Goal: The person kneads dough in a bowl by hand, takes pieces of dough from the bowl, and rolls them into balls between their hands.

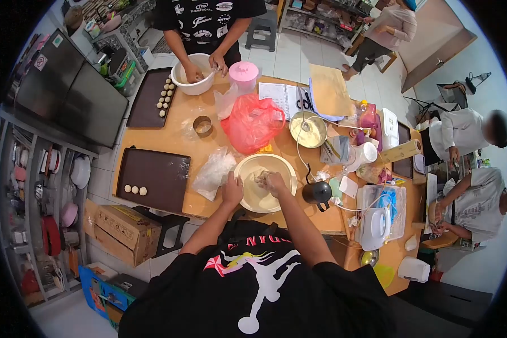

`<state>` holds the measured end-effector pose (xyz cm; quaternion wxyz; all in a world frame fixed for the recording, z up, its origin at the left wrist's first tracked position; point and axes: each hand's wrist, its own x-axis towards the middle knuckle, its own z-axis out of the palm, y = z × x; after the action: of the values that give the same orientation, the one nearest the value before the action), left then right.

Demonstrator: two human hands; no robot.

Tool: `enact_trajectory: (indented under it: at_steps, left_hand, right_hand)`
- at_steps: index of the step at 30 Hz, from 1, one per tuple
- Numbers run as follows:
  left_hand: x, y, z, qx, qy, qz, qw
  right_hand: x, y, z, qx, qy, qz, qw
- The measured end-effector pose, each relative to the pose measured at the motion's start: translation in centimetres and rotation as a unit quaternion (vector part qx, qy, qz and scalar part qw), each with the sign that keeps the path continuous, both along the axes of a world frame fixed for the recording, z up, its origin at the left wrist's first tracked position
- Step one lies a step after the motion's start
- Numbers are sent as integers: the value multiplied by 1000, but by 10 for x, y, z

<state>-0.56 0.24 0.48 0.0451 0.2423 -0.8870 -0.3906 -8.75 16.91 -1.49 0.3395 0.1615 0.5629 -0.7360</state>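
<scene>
A cream-coloured bowl (290, 169) stands at the near edge of the table, in front of me. My left hand (232, 189) is closed on its left rim. Inside it, the fingers of my right hand (272, 182) are curled into pale dough (258, 174), which they partly hide. Left of the bowl lies a crumpled clear plastic bag (214, 172). A red plastic bag (253, 124) sits just beyond the bowl, and a black jug (317, 193) is close on its right.
A dark tray (155, 174) with three dough balls lies left; another tray (146, 104) holds several more. A metal bowl (308, 130) with pale mixture stands right of the red bag. Opposite, a person's hands work in a white bowl (192, 84). A hand mixer (373, 228) is at right.
</scene>
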Motion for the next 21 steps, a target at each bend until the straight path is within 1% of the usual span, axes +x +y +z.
enact_trajectory:
  at_steps: [2, 3, 5, 6, 8, 9, 10, 12, 15, 17, 21]
  left_hand:
    - [-1, 2, 2, 2, -16, 4, 1000]
    - [0, 1, 3, 2, -25, 6, 1000]
    - [0, 2, -2, -12, -10, 11, 1000]
    - [0, 2, -3, -18, -3, 13, 1000]
    - [-1, 1, -4, -20, -4, 16, 1000]
    - [-1, 2, -2, -21, -5, 15, 1000]
    - [-1, 2, -1, -16, -2, 14, 1000]
    - [0, 2, 0, -6, 3, 13, 1000]
    - [-1, 2, 2, 0, -29, 14, 999]
    - [-1, 1, 0, -16, -37, 10, 999]
    - [-1, 4, 5, -32, -18, 28, 999]
  right_hand:
    - [9, 5, 21, -61, -47, -26, 997]
    - [19, 6, 30, 1, 18, 21, 1000]
    - [38, 11, 46, 125, 149, 114, 974]
    - [46, 12, 57, 209, 214, 108, 948]
    - [60, 11, 72, 368, 333, 91, 863]
    - [58, 12, 72, 388, 364, 81, 843]
    - [59, 14, 73, 425, 392, 137, 804]
    - [60, 16, 79, 490, 440, 249, 710]
    - [70, 3, 93, 546, 434, 303, 649]
    - [60, 0, 65, 550, 447, 291, 643]
    - [55, -1, 44, 535, 506, 272, 620]
